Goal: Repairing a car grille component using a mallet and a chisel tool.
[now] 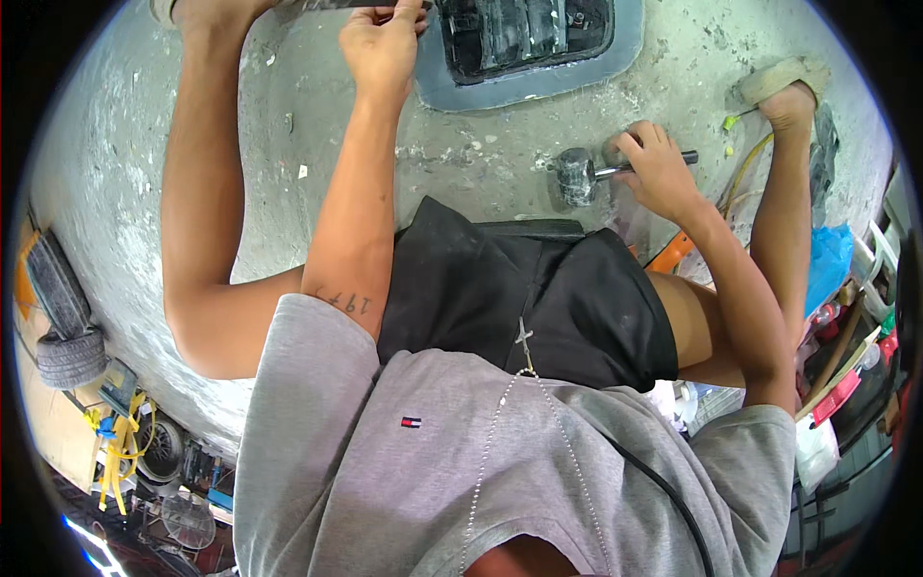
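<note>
At the top edge, my left hand (378,43) is closed on a dark flat strip (332,4), which runs off the picture, so its kind does not show. Just right of that hand lies a grey panel (538,88) with rounded corners, around a black ribbed recess (510,34). My right hand (659,171) is closed over the shaft of a mallet (577,177) near the floor. The mallet's dark scuffed head points left, and the shaft's dark end sticks out right of my fingers. My palm hides the middle of the shaft.
I sit low, legs spread on a stained grey floor (461,159). An orange object (670,252) lies by my right thigh, near a yellow cord (748,173). Bags and clutter, including a blue bag (829,264), crowd the right. Tyres (72,358) stand at the left.
</note>
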### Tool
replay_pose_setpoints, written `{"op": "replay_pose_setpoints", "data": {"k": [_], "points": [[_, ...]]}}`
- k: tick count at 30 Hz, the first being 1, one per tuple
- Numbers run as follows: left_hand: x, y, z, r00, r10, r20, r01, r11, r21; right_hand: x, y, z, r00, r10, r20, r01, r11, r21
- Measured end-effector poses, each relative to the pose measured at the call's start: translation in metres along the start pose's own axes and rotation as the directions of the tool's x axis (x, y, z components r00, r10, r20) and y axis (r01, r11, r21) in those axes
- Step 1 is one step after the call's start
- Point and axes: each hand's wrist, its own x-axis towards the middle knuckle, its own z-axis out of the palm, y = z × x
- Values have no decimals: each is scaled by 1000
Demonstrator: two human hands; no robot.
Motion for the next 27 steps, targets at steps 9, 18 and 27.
{"op": "replay_pose_setpoints", "data": {"k": [9,18,27], "points": [[-36,18,7,983,178,-47,-114,787,606,1,1,-1,999,24,23,-26,995,97],[-29,-4,12,821,571,18,-428,595,681,6,4,-3,1000,-13,-15,14,995,94],[-44,-5,39,770,634,66,-385,379,842,-8,-19,-7,997,-3,-78,3,1000,0]]}}
